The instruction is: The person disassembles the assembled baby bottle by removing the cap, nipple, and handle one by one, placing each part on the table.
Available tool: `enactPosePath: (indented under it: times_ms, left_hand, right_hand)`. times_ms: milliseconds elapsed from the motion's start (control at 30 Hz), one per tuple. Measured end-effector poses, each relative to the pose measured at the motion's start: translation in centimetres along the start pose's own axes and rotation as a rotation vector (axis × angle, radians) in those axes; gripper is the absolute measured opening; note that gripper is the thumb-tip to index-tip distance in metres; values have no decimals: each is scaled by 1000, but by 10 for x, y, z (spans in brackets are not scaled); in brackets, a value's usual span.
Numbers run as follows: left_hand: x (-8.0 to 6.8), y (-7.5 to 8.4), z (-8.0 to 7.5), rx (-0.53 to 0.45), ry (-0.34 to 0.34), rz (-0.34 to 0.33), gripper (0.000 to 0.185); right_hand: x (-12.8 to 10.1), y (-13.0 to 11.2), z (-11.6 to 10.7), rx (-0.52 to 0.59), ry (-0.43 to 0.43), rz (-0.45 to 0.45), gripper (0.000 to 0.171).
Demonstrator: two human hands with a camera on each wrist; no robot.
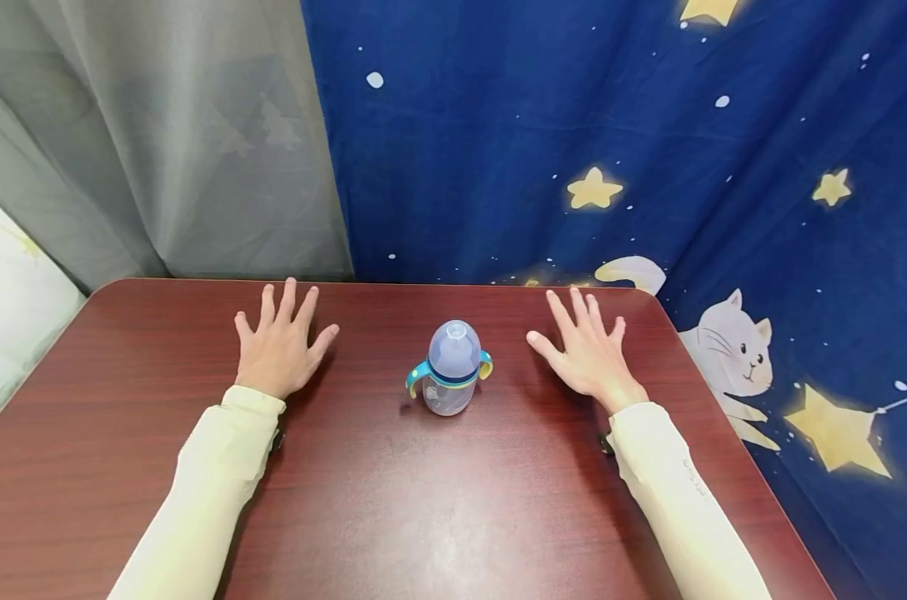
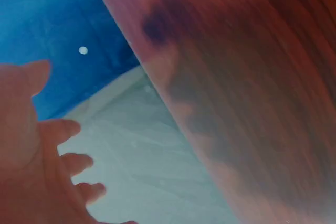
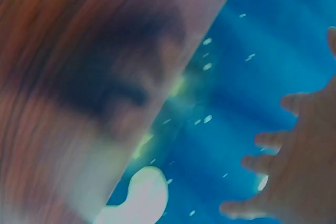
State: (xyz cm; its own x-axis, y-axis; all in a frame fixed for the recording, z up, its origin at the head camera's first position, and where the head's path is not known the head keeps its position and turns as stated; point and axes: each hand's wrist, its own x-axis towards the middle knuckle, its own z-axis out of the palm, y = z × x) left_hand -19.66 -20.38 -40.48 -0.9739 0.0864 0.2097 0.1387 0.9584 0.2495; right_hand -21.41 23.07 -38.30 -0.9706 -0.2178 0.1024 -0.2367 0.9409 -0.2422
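A baby bottle (image 1: 454, 357) with a translucent bluish cap and blue-and-yellow side handles stands upright on the dark red wooden table (image 1: 393, 483). To its left, my left hand (image 1: 277, 350) is held with fingers spread toward the far edge. My right hand (image 1: 590, 354) is on the other side of the bottle, its fingers likewise spread. Both hands are apart from the bottle and hold nothing. In the left wrist view, the left hand (image 2: 31, 150) hovers over its shadow on the wood; the right wrist view gives the right hand (image 3: 294, 166) similarly.
Behind the far table edge hang a grey curtain (image 1: 176, 150) and a blue curtain (image 1: 483, 150) printed with stars and a white cat (image 1: 734, 346). A pale cloth (image 1: 11, 308) hangs at the left. The table's right edge slants down beside the right sleeve (image 1: 686, 492).
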Motion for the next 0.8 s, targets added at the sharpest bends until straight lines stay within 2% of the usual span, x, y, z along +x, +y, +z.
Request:
enactPosePath:
  times_ms: [133, 300, 433, 533, 633, 800]
  left_hand:
    - [-3, 13, 0, -3, -58, 50, 70]
    - [-10, 38, -4, -40, -147, 150, 71]
    - [-15, 60, -6, -130, -231, 249, 81]
    - [-18, 77, -7, -203, -267, 320, 92]
    - [-19, 92, -5, -274, -276, 363, 99]
    - [-18, 109, 7, -403, -229, 379, 97]
  right_hand:
    - [-4, -20, -7, 92, -3, -131, 79]
    - [-10, -43, -12, 189, -19, -271, 77]
    - [-13, -59, -13, 303, -46, -357, 76]
    - [-14, -70, -10, 374, -71, -379, 77]
    - [-14, -79, -7, 429, -83, -392, 78]
    - [-11, -90, 0, 526, -67, -437, 78]
